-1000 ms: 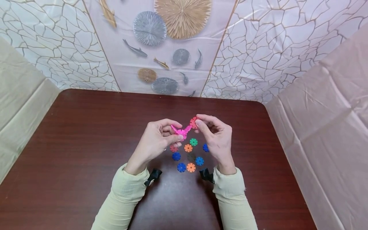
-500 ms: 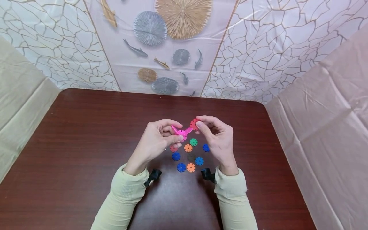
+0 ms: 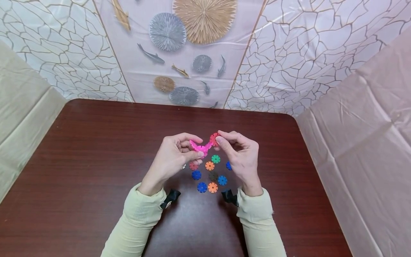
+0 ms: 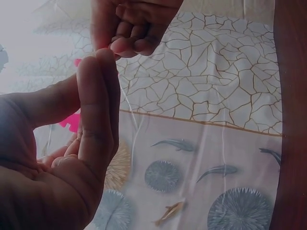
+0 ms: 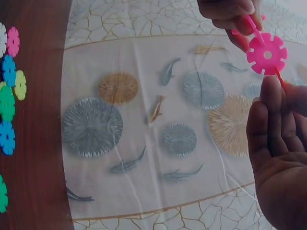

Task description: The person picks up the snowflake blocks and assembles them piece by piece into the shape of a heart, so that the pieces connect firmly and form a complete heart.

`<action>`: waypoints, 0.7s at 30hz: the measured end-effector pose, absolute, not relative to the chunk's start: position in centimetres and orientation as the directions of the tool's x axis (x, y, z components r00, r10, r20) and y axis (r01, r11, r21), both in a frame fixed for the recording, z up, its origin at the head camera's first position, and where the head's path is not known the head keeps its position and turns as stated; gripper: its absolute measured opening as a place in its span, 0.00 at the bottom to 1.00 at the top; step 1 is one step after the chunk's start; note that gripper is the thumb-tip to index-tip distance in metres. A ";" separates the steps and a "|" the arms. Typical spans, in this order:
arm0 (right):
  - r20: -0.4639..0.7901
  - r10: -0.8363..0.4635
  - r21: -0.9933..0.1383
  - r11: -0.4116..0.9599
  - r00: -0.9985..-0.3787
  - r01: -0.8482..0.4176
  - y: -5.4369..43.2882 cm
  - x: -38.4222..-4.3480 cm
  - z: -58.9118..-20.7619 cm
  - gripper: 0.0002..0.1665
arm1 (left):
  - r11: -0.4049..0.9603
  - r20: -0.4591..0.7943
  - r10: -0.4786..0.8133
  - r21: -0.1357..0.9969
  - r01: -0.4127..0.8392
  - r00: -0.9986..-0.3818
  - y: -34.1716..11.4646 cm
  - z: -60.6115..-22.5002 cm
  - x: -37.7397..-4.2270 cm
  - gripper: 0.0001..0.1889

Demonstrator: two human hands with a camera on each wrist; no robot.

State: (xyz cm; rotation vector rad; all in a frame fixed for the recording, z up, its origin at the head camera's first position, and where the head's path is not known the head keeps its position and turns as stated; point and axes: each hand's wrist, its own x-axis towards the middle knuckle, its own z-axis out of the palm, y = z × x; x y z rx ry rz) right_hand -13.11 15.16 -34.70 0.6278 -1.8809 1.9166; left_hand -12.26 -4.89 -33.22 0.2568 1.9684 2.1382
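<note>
Looking on from afar through the head camera, I find two pale yellow sleeves (image 3: 255, 217) nearest me, a black wrist camera (image 3: 171, 197) at the inner side of each. Beyond them, both hands are raised over the middle of the tabletop (image 3: 96, 171). The left hand (image 3: 178, 149) pinches a pink piece (image 3: 202, 148) of joined discs, thumb against it. The right hand (image 3: 243, 151) pinches a red disc (image 3: 213, 138) between thumb and fingers. The red disc touches the pink piece; in the right wrist view it stands edge-on at the rim of a pink disc (image 5: 274, 51), and I cannot tell how deep it sits.

The step looks like slotting the two together. To do it well, I would hold the pink piece close to the join, line up notch with notch, and press straight in; a skewed push could loosen the pink joints.

Below the hands, loose discs (image 3: 203, 186), among them blue, orange and green, lie flat, well inside the tabletop's left and right edges. Nothing contains them. Past its far edge hangs a patterned backdrop (image 3: 231, 85).
</note>
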 end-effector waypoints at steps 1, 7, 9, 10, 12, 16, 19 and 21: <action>0.556 -0.045 -0.831 -0.027 -0.830 -0.555 15.1 -13.0 -34.5 0.13 | -0.074 -0.023 0.278 0.996 -0.046 -0.960 -4.9 -33.2 -12.2 0.16; 0.529 -0.059 -0.847 0.025 -0.847 -0.531 14.7 -12.3 -33.0 0.13 | -0.072 0.001 0.260 0.997 -0.019 -0.966 -4.8 -33.1 -12.2 0.17; 0.518 -0.050 -0.854 0.022 -0.854 -0.519 14.7 -12.4 -33.2 0.13 | -0.094 0.020 0.255 0.996 -0.005 -0.967 -4.8 -33.2 -12.3 0.17; 0.509 -0.049 -0.860 0.015 -0.859 -0.510 14.8 -12.5 -33.4 0.14 | -0.107 0.030 0.254 0.994 0.003 -0.967 -4.8 -33.2 -12.4 0.16; 0.491 -0.052 -0.871 -0.005 -0.870 -0.491 15.0 -12.8 -33.8 0.14 | -0.125 0.052 0.258 0.992 0.020 -0.965 -4.8 -33.3 -12.6 0.17; 0.468 -0.071 -0.884 -0.030 -0.881 -0.467 15.4 -13.3 -34.7 0.14 | -0.101 0.067 0.296 0.994 0.039 -0.953 -4.7 -33.6 -12.9 0.17; 0.458 -0.075 -0.889 -0.043 -0.886 -0.456 15.4 -13.3 -34.8 0.15 | -0.102 0.065 0.338 0.994 0.032 -0.939 -4.9 -33.7 -12.9 0.18; 0.445 -0.078 -0.895 -0.057 -0.892 -0.442 15.3 -13.2 -34.7 0.15 | -0.136 0.070 0.375 0.990 0.020 -0.924 -5.2 -33.8 -12.9 0.19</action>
